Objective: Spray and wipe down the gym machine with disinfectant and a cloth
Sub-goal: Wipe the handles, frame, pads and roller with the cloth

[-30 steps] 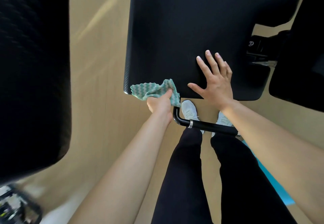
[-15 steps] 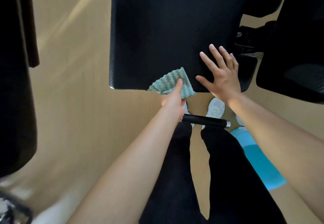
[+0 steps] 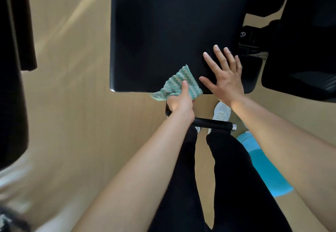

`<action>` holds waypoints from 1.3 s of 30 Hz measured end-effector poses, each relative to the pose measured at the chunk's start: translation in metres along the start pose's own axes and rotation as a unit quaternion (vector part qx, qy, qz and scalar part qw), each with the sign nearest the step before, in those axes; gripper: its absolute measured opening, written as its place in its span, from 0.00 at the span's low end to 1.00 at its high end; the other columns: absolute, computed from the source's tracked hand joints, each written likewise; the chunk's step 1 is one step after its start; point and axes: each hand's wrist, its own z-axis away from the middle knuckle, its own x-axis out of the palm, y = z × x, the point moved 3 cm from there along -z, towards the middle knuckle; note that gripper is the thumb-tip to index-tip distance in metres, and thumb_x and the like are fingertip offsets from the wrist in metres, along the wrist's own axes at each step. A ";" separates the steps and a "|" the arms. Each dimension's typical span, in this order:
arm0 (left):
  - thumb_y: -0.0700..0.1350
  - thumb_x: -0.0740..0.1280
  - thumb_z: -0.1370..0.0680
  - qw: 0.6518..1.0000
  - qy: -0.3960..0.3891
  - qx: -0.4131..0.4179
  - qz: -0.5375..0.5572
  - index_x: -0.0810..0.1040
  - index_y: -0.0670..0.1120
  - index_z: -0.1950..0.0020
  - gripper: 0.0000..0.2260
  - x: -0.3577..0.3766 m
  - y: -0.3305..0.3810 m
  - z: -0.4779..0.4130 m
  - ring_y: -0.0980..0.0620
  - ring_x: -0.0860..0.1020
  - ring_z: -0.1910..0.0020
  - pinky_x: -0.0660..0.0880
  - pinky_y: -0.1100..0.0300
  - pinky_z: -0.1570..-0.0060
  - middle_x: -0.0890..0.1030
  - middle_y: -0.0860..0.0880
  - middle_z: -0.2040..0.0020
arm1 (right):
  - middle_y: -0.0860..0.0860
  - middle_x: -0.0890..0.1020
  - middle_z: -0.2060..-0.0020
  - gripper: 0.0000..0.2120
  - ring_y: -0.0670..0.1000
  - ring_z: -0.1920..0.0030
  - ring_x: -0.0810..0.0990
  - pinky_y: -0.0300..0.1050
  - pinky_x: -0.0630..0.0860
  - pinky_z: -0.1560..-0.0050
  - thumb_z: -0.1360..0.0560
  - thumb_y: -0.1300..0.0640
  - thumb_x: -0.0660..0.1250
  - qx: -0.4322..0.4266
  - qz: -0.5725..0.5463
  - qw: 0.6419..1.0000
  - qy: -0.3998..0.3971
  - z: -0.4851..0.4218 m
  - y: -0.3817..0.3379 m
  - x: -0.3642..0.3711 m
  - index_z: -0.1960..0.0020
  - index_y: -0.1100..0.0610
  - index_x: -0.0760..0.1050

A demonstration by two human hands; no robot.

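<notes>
One black bar [image 3: 212, 123] under left hand [image 3: 181, 102] — cloth [image 3: 179, 83] pinched on pad [image 3: 163, 31] edge.

The big black padded board [image 3: 163, 31] of the gym machine has a green and white zigzag cloth [image 3: 174, 82] on its near edge, held there by the left hand [image 3: 180, 102]. The right hand [image 3: 225, 84] lies flat on the board, just beside the cloth. White shoes [image 3: 221, 111] stand on the tan wood floor [image 3: 81, 104].
</notes>
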 end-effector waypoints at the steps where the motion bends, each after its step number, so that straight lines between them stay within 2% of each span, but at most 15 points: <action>1: 0.58 0.76 0.24 1.000 -0.015 -0.012 0.012 0.74 0.45 0.38 0.24 0.004 -0.002 0.002 0.49 0.85 0.52 0.84 0.51 0.47 0.84 0.48 0.48 | 0.47 0.51 0.16 0.33 0.55 0.17 0.46 0.61 0.44 0.19 0.19 0.36 0.59 0.000 0.002 1.000 0.000 0.000 0.000 0.000 0.17 0.40 0.53; 3: 0.55 0.77 0.24 0.999 -0.038 -0.013 0.018 0.76 0.44 0.38 0.22 0.003 0.000 0.002 0.52 0.84 0.56 0.85 0.54 0.51 0.84 0.49 0.49 | 0.46 0.51 0.16 0.33 0.55 0.17 0.46 0.61 0.44 0.19 0.19 0.36 0.59 0.000 0.003 1.000 -0.001 -0.001 -0.001 -0.001 0.17 0.40 0.53; 5: 0.54 0.78 0.24 0.999 -0.027 0.015 0.008 0.77 0.45 0.42 0.19 -0.010 0.006 -0.004 0.52 0.85 0.55 0.85 0.51 0.50 0.85 0.48 0.48 | 0.46 0.51 0.16 0.33 0.55 0.17 0.46 0.61 0.44 0.19 0.19 0.36 0.60 0.001 -0.004 1.000 -0.003 -0.001 -0.002 -0.001 0.17 0.40 0.53; 8: 0.53 0.79 0.25 0.996 0.049 0.073 0.020 0.78 0.48 0.51 0.14 -0.037 0.024 -0.015 0.51 0.86 0.56 0.84 0.49 0.47 0.85 0.51 0.54 | 0.46 0.51 0.16 0.33 0.54 0.17 0.46 0.61 0.43 0.19 0.19 0.37 0.61 0.004 -0.011 1.000 -0.003 0.000 -0.004 0.000 0.17 0.40 0.53; 13: 0.57 0.77 0.26 0.977 0.155 0.146 0.002 0.75 0.48 0.47 0.18 -0.066 0.066 -0.018 0.53 0.80 0.52 0.76 0.57 0.49 0.79 0.57 0.55 | 0.46 0.50 0.16 0.34 0.54 0.17 0.44 0.62 0.42 0.19 0.19 0.38 0.62 0.014 -0.017 1.000 -0.017 -0.001 -0.006 -0.001 0.17 0.40 0.52; 15: 0.60 0.77 0.27 0.970 0.180 0.162 -0.022 0.74 0.45 0.37 0.27 -0.073 0.078 -0.018 0.50 0.80 0.45 0.74 0.55 0.44 0.79 0.54 0.49 | 0.47 0.50 0.16 0.34 0.55 0.17 0.44 0.62 0.43 0.19 0.19 0.38 0.62 0.013 -0.015 1.000 -0.020 -0.001 -0.005 -0.003 0.17 0.40 0.52; 16: 0.61 0.77 0.27 0.964 0.195 0.178 -0.038 0.70 0.44 0.30 0.34 -0.077 0.084 -0.019 0.48 0.79 0.39 0.74 0.53 0.40 0.79 0.52 0.42 | 0.47 0.50 0.16 0.34 0.55 0.17 0.44 0.62 0.43 0.19 0.19 0.38 0.62 0.012 -0.014 1.000 -0.023 -0.001 -0.004 -0.003 0.17 0.40 0.52; 18: 0.64 0.76 0.28 0.946 0.218 0.217 -0.103 0.57 0.45 0.18 0.48 -0.085 0.096 -0.024 0.45 0.71 0.27 0.69 0.47 0.29 0.71 0.47 0.25 | 0.47 0.50 0.16 0.34 0.55 0.17 0.44 0.62 0.42 0.19 0.19 0.37 0.62 0.010 -0.013 0.999 -0.027 0.000 -0.004 -0.003 0.17 0.40 0.52; 19: 0.66 0.75 0.28 0.936 0.225 0.229 -0.146 0.54 0.46 0.16 0.50 -0.089 0.102 -0.028 0.44 0.65 0.22 0.66 0.45 0.26 0.64 0.47 0.20 | 0.47 0.49 0.16 0.34 0.55 0.17 0.44 0.61 0.42 0.19 0.19 0.37 0.61 0.009 -0.014 0.999 -0.028 0.000 -0.004 -0.003 0.17 0.40 0.52; 21: 0.68 0.73 0.28 0.903 0.243 0.265 -0.236 0.58 0.48 0.17 0.47 -0.092 0.115 -0.032 0.44 0.57 0.19 0.62 0.42 0.23 0.55 0.51 0.16 | 0.47 0.49 0.16 0.34 0.55 0.17 0.43 0.62 0.42 0.19 0.19 0.37 0.61 0.007 -0.016 0.999 -0.028 0.000 -0.003 -0.003 0.17 0.40 0.52; 24: 0.67 0.71 0.26 0.834 0.237 0.367 -0.337 0.63 0.53 0.18 0.40 -0.085 0.135 -0.035 0.46 0.57 0.19 0.58 0.42 0.22 0.60 0.53 0.17 | 0.47 0.49 0.16 0.34 0.55 0.17 0.43 0.62 0.42 0.19 0.19 0.37 0.61 0.009 -0.018 0.999 -0.027 0.000 -0.002 -0.004 0.17 0.40 0.51; 27: 0.66 0.69 0.24 0.799 0.225 0.404 -0.385 0.58 0.58 0.17 0.39 -0.065 0.150 -0.036 0.45 0.59 0.19 0.56 0.41 0.21 0.61 0.51 0.18 | 0.47 0.49 0.16 0.35 0.55 0.17 0.43 0.62 0.42 0.19 0.19 0.37 0.61 0.013 -0.016 0.999 -0.035 -0.002 -0.002 -0.006 0.17 0.40 0.51; 30: 0.66 0.64 0.20 0.769 0.206 0.421 -0.435 0.51 0.59 0.16 0.38 -0.037 0.162 -0.036 0.41 0.49 0.17 0.44 0.43 0.19 0.50 0.47 0.15 | 0.46 0.48 0.16 0.35 0.54 0.17 0.41 0.61 0.41 0.19 0.19 0.36 0.60 0.015 -0.010 0.999 -0.044 -0.003 -0.003 -0.008 0.17 0.39 0.50; 34: 0.69 0.58 0.20 0.752 0.220 0.419 -0.459 0.45 0.61 0.16 0.37 -0.010 0.180 -0.040 0.39 0.42 0.16 0.39 0.36 0.21 0.43 0.50 0.14 | 0.47 0.47 0.16 0.36 0.54 0.17 0.41 0.61 0.40 0.19 0.20 0.38 0.62 0.022 -0.005 0.998 -0.053 -0.005 -0.008 -0.011 0.17 0.39 0.50; 39: 0.71 0.56 0.20 0.755 0.241 0.405 -0.457 0.42 0.60 0.16 0.39 0.012 0.205 -0.041 0.40 0.47 0.16 0.46 0.32 0.23 0.47 0.52 0.15 | 0.51 0.52 0.17 0.36 0.57 0.17 0.45 0.64 0.47 0.19 0.21 0.38 0.65 0.021 -0.009 0.999 -0.030 -0.025 -0.021 -0.027 0.17 0.43 0.56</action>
